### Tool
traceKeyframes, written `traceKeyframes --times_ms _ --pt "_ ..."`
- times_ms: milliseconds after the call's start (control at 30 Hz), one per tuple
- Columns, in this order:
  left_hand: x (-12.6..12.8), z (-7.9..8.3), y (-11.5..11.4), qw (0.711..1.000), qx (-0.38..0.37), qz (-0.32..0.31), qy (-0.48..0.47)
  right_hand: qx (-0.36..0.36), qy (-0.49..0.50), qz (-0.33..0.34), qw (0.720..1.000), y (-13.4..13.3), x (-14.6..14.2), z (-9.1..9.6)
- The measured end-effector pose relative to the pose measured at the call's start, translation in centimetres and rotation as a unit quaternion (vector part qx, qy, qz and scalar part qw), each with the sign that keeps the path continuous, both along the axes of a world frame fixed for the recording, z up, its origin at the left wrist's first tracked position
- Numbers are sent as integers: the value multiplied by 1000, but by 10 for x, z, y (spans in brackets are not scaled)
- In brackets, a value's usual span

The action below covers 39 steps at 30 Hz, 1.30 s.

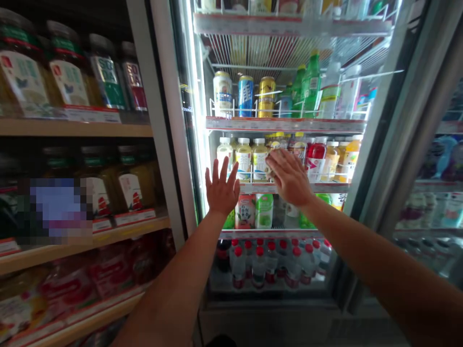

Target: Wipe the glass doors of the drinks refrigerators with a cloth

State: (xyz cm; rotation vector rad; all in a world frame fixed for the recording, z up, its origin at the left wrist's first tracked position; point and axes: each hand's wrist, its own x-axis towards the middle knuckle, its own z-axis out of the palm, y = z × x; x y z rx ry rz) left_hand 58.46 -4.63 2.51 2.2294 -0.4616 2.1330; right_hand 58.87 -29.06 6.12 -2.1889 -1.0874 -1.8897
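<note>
An open drinks fridge stands in front of me. My left hand (pixel 221 189) is raised with its fingers spread, empty, in front of the left end of the middle shelf (pixel 325 187). My right hand (pixel 289 177) reaches onto that shelf, its fingers laid over a bottle (pixel 269 169) in the row; whether it grips the bottle is not clear. White-capped yellow bottles (pixel 244 158) stand between the two hands, and a red bottle (pixel 315 159) and orange bottles (pixel 347 155) stand to the right.
Cans (pixel 246 95) and green bottles (pixel 310 86) fill the shelf above. Cartons (pixel 245 212) and red-capped water bottles (pixel 258 265) sit below. The open glass door (pixel 405 144) is on the right. Wooden shelves (pixel 83 129) of bottles and packets are on the left.
</note>
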Motion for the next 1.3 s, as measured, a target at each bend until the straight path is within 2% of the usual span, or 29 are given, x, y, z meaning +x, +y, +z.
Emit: traceKeyframes --times_ms 67,100,167,233,267,300,333,400,467,533,633,667,733,833,900,933,1033,1100,1267,1300 --pt "0 0 0 1000 0 -2 -2 89 -10 -9 996 0 1 0" --pt "0 0 0 1000 1 -3 -4 90 -14 -10 996 0 1 -5" --pt "1 0 0 1000 -1 -2 -2 -4 -15 -3 1000 0 -2 -20" --pt "1 0 1 1000 -4 -6 6 -135 -12 12 991 -1 -4 -31" --pt "1 -1 1 1000 -7 -11 13 -169 -12 16 985 -3 -4 -32" --pt "2 -1 1 1000 -10 -16 20 -167 -14 14 986 -4 -4 -30" --pt "2 -1 1 999 -12 -20 25 -130 -15 6 991 -6 -4 -26" --pt "1 -1 1 999 -14 -22 25 -15 -18 -12 1000 -9 -2 -16" --pt "1 0 1 1000 -11 -16 17 55 -17 -22 998 -9 -1 -13" --pt "0 0 1 1000 -8 -12 12 21 -16 -20 999 -10 -2 -19" --pt "0 0 0 1000 -7 -14 13 -130 -18 -7 991 -12 -4 -32" --pt "0 0 0 1000 -6 -14 11 -159 -22 -7 987 -14 -4 -32" --pt "0 0 1 1000 -4 -11 7 -136 -29 -20 990 -18 -3 -27" --pt "1 -1 0 1000 -8 -11 14 4 -33 -40 999 -19 -2 -15" --pt "0 -1 0 999 -14 -19 27 47 -30 -43 997 -17 -2 -16" --pt "0 -1 0 999 -16 -23 31 37 -29 -42 998 -15 -3 -20" --pt "-1 0 0 999 -17 -25 32 -67 -28 -27 997 -11 -6 -33" --pt "-1 0 1 999 -16 -24 26 -105 -26 -17 994 -11 -6 -34" --pt "-1 0 0 999 -22 -33 36 11 -1 -27 1000 -9 -4 -24" --pt "0 0 0 998 -23 -34 39 13 1 -26 1000 -8 -4 -24"
